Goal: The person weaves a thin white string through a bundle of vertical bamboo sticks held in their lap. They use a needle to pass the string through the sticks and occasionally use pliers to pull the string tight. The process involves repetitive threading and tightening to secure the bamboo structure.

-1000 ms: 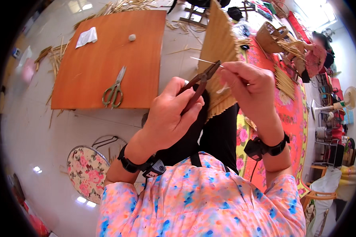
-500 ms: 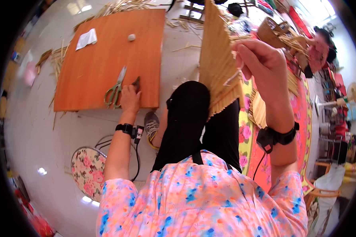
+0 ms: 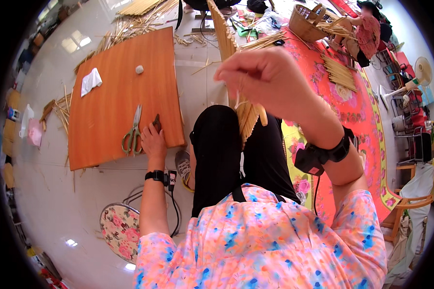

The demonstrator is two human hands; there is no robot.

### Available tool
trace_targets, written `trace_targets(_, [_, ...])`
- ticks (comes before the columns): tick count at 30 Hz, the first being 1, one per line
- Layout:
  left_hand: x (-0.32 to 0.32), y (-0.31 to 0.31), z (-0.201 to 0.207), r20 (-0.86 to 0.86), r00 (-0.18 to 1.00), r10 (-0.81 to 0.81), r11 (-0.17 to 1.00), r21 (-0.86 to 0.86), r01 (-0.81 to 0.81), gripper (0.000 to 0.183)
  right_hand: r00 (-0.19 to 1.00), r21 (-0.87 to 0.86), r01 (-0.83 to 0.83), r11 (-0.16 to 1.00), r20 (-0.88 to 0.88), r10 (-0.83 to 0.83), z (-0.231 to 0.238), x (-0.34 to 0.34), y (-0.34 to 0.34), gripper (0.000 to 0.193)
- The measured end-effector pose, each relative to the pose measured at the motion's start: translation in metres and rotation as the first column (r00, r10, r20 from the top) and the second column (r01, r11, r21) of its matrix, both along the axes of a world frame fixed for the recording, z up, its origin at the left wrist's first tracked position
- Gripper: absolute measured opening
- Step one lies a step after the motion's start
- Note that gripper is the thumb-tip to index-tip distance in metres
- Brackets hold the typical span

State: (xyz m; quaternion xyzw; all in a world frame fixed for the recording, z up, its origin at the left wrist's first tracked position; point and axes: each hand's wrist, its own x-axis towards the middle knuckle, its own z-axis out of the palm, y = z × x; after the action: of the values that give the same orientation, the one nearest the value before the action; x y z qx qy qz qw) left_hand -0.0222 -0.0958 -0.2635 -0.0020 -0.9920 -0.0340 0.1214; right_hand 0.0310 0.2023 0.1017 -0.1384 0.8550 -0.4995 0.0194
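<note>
Head view: a ribbed straw panel is passing beneath the right grip, the nearer hand, the panel's long axis running away from the body. The left grip is touching dark pliers on the bench; whether either grip is clamping, I cannot tell.

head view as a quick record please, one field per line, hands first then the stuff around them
left hand: on dark pliers at the table; grip unclear
right hand: raised, fingers curled; pale strand just below, hold unclear
panel: straw-coloured, ridged, at the legs, partly behind the right hand
orange table: green-handled scissors left of the pliers; white cloth and small pale ball farther off
right side: wicker basket beyond a red floral mat
</note>
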Motion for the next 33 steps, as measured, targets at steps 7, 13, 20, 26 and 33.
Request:
trace_targets(7, [-0.003, 0.014, 0.03, -0.181, 0.978, -0.108, 0.984, 0.119, 0.131, 0.047, 0.929, 0.252, -0.003, 0.968, -0.357, 0.096, -0.023, 0.034, -0.013, 0.006])
trace_targets(13, [0.069, 0.087, 0.224, -0.346, 0.847, -0.405, -0.22, 0.935, 0.277, 0.039, 0.89, 0.081, 0.061, 0.995, -0.455, -0.018, -0.043, 0.047, -0.029, 0.006])
trace_targets(20, [0.096, 0.107, 0.267, -0.548, 0.734, -0.401, -0.368, 0.83, 0.418, 0.026, 0.84, -0.006, 0.092, 0.996, -0.537, -0.081, -0.062, 0.068, -0.036, 0.011])
trace_targets(26, [0.059, 0.065, 0.272, -0.435, 0.801, -0.412, -0.45, 0.861, 0.236, 0.027, 0.552, -0.211, 0.34, 0.916, -0.745, -0.376, -0.08, 0.079, 0.01, 0.031])
trace_targets(33, [0.054, 0.125, 0.263, -0.146, 0.841, -0.52, 0.13, 0.96, 0.247, 0.023, 0.868, -0.187, 0.467, 0.864, -0.088, -0.488, -0.13, 0.051, 0.05, 0.033])
